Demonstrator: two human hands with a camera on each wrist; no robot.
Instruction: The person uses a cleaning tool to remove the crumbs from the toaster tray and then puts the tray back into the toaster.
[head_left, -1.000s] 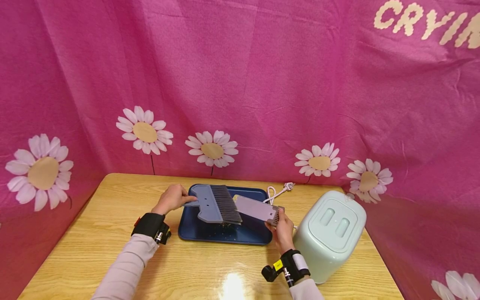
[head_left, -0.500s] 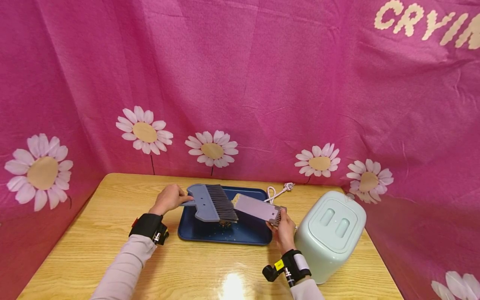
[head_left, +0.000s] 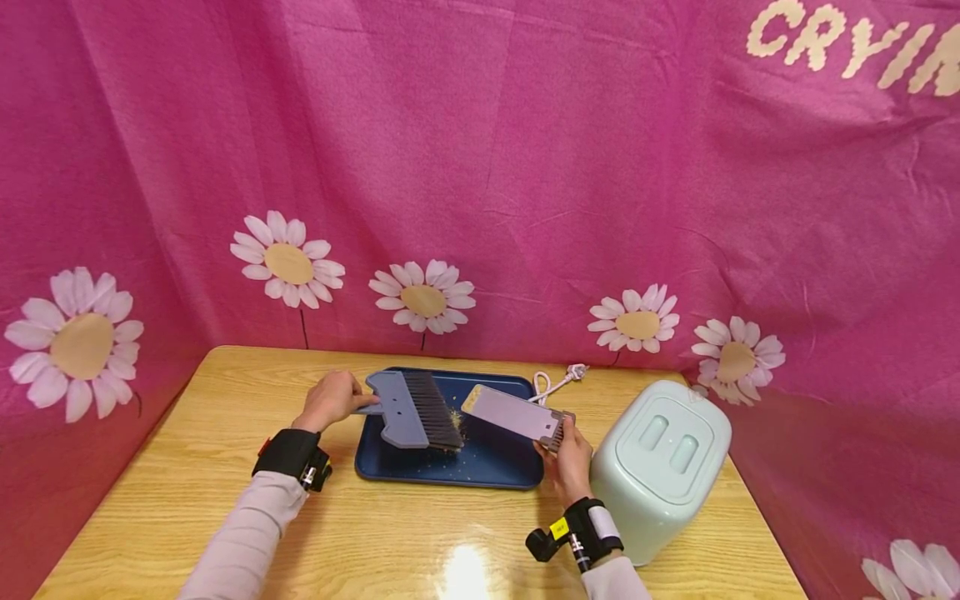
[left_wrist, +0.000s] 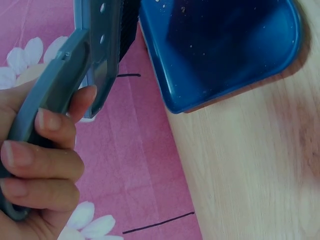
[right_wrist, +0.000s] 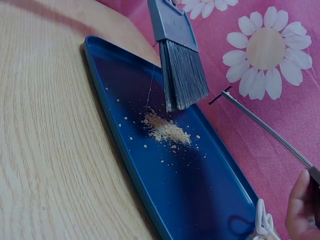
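Compared with a second ago, the brush has drawn toward the left of the frame, off the flat crumb tray, baring crumbs at the tray's low end. At centre-left the left hand curls its fingers round the brush handle, bristles hanging over the blue tray. Right of centre, the right hand pinches the crumb tray's near end, tilting it so crumbs likely slide into the blue tray. Further right, the toaster lies upended on the wooden table.
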